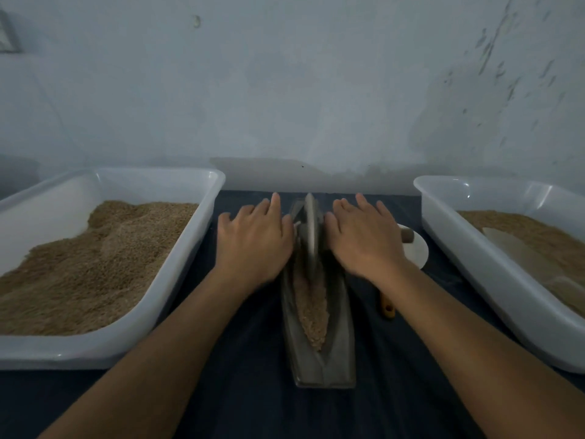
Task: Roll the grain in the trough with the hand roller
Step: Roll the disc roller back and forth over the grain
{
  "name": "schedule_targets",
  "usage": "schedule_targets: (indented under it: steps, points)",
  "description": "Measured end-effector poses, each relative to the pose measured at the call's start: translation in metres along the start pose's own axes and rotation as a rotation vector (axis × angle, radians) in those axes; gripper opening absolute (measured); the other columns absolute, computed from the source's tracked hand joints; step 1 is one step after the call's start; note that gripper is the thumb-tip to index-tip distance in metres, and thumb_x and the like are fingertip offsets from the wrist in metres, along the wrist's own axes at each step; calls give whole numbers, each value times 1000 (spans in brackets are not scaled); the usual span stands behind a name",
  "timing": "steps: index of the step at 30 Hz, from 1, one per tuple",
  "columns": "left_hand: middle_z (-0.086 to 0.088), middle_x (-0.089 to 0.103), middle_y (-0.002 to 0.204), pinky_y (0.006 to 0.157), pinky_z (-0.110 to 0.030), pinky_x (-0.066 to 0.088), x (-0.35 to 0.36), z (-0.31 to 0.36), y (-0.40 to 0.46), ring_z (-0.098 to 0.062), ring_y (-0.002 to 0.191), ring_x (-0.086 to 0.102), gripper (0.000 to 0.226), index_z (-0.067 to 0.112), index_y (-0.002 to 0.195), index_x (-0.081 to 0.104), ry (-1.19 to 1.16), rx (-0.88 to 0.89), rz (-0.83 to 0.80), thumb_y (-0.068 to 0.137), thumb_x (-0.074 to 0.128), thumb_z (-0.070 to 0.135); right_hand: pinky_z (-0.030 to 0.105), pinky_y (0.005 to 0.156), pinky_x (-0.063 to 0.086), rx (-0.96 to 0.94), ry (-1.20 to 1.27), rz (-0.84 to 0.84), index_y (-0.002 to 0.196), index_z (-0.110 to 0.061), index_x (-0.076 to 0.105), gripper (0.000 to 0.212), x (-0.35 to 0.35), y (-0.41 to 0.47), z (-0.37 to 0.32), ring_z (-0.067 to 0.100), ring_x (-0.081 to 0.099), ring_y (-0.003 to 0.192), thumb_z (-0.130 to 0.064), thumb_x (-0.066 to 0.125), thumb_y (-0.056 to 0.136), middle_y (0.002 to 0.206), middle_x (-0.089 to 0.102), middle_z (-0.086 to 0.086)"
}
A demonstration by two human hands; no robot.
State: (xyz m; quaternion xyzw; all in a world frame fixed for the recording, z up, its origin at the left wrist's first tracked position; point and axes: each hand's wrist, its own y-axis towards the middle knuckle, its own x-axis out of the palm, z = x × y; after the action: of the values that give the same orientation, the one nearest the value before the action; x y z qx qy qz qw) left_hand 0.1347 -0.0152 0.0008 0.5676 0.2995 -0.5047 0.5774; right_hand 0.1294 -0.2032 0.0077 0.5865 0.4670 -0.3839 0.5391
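Pressing flat with straight fingers, the left hand [253, 245] and right hand [364, 242] flank the roller [311, 229] in the grain [311, 308] trough [340, 315] mid-table.

Passage: dark cloth strips [247, 391] either side of trough [319, 359]. Obstructions: left grain tub [104, 350], right grain tub [493, 280]; white dish [416, 251] and yellow-handled tool [387, 307] in right strip.
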Motion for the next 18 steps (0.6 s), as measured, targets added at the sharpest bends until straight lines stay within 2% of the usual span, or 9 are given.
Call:
schedule_targets:
  steps: [2, 4, 5, 6, 8, 10, 12, 15, 18]
  points:
    - [-4, 69, 124, 95, -52, 39, 5, 6, 33, -30, 116, 60, 58, 17, 153, 45, 98, -64, 1, 106, 21, 41, 55, 125, 17, 96, 10, -49, 141, -12, 58, 66, 2, 32, 1, 29, 25, 155, -43, 10, 108, 155, 51, 5]
    - [-5, 70, 100, 81, -49, 33, 6, 9, 48, -30, 95, 58, 52, 18, 137, 57, 164, -75, -16, 105, 22, 39, 56, 122, 21, 128, -17, -67, 124, -11, 67, 65, 4, 44, 1, 31, 31, 151, -41, 11, 108, 143, 61, 7]
    - [-4, 69, 96, 78, -47, 31, 7, 8, 47, -29, 89, 55, 49, 19, 130, 59, 183, -60, -7, 105, 22, 39, 56, 122, 20, 115, -34, -60, 125, -11, 67, 65, 4, 43, 1, 30, 31, 151, -41, 11, 108, 144, 61, 7]
    - [-3, 69, 97, 76, -45, 30, 7, 6, 40, -29, 87, 56, 49, 19, 127, 60, 185, -42, 23, 105, 22, 39, 55, 124, 19, 93, -45, -46, 131, -11, 64, 65, 3, 35, 0, 29, 28, 153, -42, 11, 108, 148, 58, 6]
    - [-2, 71, 112, 78, -43, 38, 6, 1, 12, -28, 96, 64, 57, 17, 140, 55, 132, -4, 87, 106, 16, 41, 54, 126, 16, 33, -43, 5, 149, -12, 51, 66, 0, 10, -3, 26, 19, 158, -45, 10, 108, 160, 46, 4]
    - [-1, 64, 139, 88, -43, 49, 1, -5, -25, -22, 112, 66, 66, 15, 157, 39, 43, 54, 87, 107, 8, 46, 50, 128, 14, -43, -19, 57, 159, -15, 37, 68, -4, -23, -7, 22, 16, 159, -48, 7, 107, 166, 35, 2]
    - [0, 47, 160, 102, -43, 49, -8, -9, -61, -16, 134, 57, 69, 16, 163, 29, -9, 113, 72, 108, 7, 51, 44, 129, 15, -104, 29, 143, 159, -18, 37, 69, -8, -62, -7, 18, 21, 157, -51, 9, 106, 165, 37, -1]
    - [-1, 35, 168, 115, -48, 40, -15, -8, -88, -13, 149, 41, 68, 16, 165, 26, -12, 175, 119, 109, 12, 53, 35, 125, 14, -118, 81, 184, 158, -21, 41, 68, -12, -99, 3, 12, 28, 154, -55, 15, 106, 163, 41, -5]
    - [-1, 38, 166, 116, -52, 39, -14, -4, -74, -15, 148, 42, 71, 16, 164, 29, -13, 148, 100, 108, 9, 54, 34, 126, 14, -113, 95, 105, 160, -23, 37, 71, -12, -88, 4, 11, 25, 155, -57, 10, 103, 165, 37, -6]
